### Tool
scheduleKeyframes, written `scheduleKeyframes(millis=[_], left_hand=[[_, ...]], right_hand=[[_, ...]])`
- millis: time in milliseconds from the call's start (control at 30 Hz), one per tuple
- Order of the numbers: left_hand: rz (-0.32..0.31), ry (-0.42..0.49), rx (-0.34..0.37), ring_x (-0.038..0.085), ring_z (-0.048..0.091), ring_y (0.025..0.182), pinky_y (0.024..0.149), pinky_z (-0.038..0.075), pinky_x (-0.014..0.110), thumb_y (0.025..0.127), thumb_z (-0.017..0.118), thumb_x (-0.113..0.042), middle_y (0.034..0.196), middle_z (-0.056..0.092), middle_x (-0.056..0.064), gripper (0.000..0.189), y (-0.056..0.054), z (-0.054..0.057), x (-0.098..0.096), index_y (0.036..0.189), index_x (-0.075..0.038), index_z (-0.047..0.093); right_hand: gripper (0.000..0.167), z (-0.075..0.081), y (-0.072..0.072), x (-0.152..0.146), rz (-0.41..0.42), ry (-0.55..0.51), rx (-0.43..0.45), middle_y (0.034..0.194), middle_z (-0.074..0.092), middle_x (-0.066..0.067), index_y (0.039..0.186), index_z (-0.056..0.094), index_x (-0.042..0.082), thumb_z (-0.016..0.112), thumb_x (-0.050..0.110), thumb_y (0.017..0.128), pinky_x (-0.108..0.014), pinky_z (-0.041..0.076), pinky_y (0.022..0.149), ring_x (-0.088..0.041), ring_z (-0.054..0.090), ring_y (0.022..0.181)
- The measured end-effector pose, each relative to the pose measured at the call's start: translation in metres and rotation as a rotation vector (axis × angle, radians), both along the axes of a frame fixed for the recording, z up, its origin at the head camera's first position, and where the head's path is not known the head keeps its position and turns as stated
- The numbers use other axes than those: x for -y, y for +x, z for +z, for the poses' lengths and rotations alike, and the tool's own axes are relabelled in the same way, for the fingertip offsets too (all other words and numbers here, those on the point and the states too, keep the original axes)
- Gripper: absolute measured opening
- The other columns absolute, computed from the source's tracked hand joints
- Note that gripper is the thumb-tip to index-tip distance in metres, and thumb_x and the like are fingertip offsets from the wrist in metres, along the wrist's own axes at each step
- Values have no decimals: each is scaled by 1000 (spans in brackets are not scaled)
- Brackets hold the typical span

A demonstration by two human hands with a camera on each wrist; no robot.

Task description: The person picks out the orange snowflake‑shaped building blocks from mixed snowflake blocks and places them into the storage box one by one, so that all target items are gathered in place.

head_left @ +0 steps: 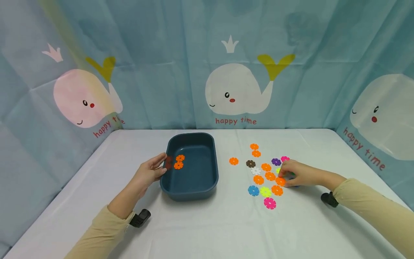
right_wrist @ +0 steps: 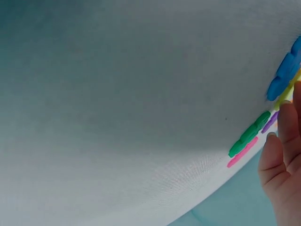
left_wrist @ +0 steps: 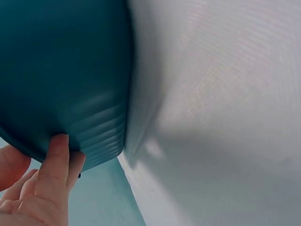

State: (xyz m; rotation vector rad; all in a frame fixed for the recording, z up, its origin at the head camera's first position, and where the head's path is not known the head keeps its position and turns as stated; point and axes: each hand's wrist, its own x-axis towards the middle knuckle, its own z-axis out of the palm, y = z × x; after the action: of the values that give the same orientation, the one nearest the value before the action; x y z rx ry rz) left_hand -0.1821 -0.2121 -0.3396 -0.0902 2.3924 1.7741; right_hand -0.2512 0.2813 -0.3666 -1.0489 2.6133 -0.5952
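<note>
My left hand (head_left: 148, 173) grips the left rim of a dark blue rectangular plastic bin (head_left: 194, 192), its fingers (left_wrist: 57, 155) against the outer wall in the left wrist view. Two orange snowflake discs (head_left: 180, 158) lie inside the bin. To the right, my right hand (head_left: 297, 173) pinches an orange snowflake disc (head_left: 280, 181) between thumb and fingers, low over the scattered pieces. A green disc (right_wrist: 249, 134) and a blue disc (right_wrist: 284, 75) lie beside that hand in the right wrist view, partly hidden by it in the head view.
Around the right hand lie several snowflake discs: orange (head_left: 277, 190), pink (head_left: 270, 203), blue (head_left: 253, 190), yellow (head_left: 265, 191), white (head_left: 256, 171), brown (head_left: 250, 163) and purple (head_left: 276, 162). A white cloth covers the table (head_left: 200, 230). Whale-printed curtains (head_left: 181, 90) stand behind and at both sides.
</note>
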Motion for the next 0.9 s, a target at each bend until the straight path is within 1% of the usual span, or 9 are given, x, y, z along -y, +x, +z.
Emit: scheduleKeyframes(millis=[233,333,500,600,767,833,900], left_hand=[[2,-2,-4,33,30,141,106,39,46,101,47,1,158,20,15,61,-2,1,-2,155,-5,20],[-1,-7,-4,34,30,141,106,39,47,101,47,1,159,20,15,61,-2,0,-2,155,-4,20],[-1,-9,-3,34,31,140,105,39,47,101,47,1,159,20,15,61,-1,0,-2,155,-4,20],[2,-5,-2,33,31,140,105,41,45,101,47,1,158,21,15,61,-2,0,-1,155,-4,20],[3,-5,1,33,30,141,104,42,43,100,48,2,158,22,15,62,-1,0,0,155,-5,20],[3,-7,2,33,30,141,104,42,43,100,48,2,158,21,15,62,0,-1,0,155,-5,20],[4,-8,5,33,29,141,104,42,44,100,48,2,158,21,14,62,1,-1,0,155,-5,20]], right_hand=[[18,-3,3,-2,-11,9,-37,92,53,9,92,64,16,78,22,83,-28,49,79,-12,48,88],[18,-4,5,-2,-8,12,-50,93,53,9,93,64,15,77,21,83,-29,50,79,-13,49,88],[19,-2,8,-1,-29,9,-58,93,54,9,94,62,14,76,19,84,-30,51,79,-13,51,88],[21,1,10,0,-39,-15,-39,91,54,8,96,61,11,76,19,84,-29,50,77,-13,50,85],[24,5,12,3,-63,-58,29,87,55,6,99,60,6,75,17,85,-25,50,68,-11,50,78],[23,5,12,3,-67,-60,34,86,55,6,99,60,5,75,15,85,-23,50,65,-9,49,75],[18,4,12,4,-58,-60,20,84,55,7,97,61,4,74,10,85,-22,50,63,-7,49,73]])
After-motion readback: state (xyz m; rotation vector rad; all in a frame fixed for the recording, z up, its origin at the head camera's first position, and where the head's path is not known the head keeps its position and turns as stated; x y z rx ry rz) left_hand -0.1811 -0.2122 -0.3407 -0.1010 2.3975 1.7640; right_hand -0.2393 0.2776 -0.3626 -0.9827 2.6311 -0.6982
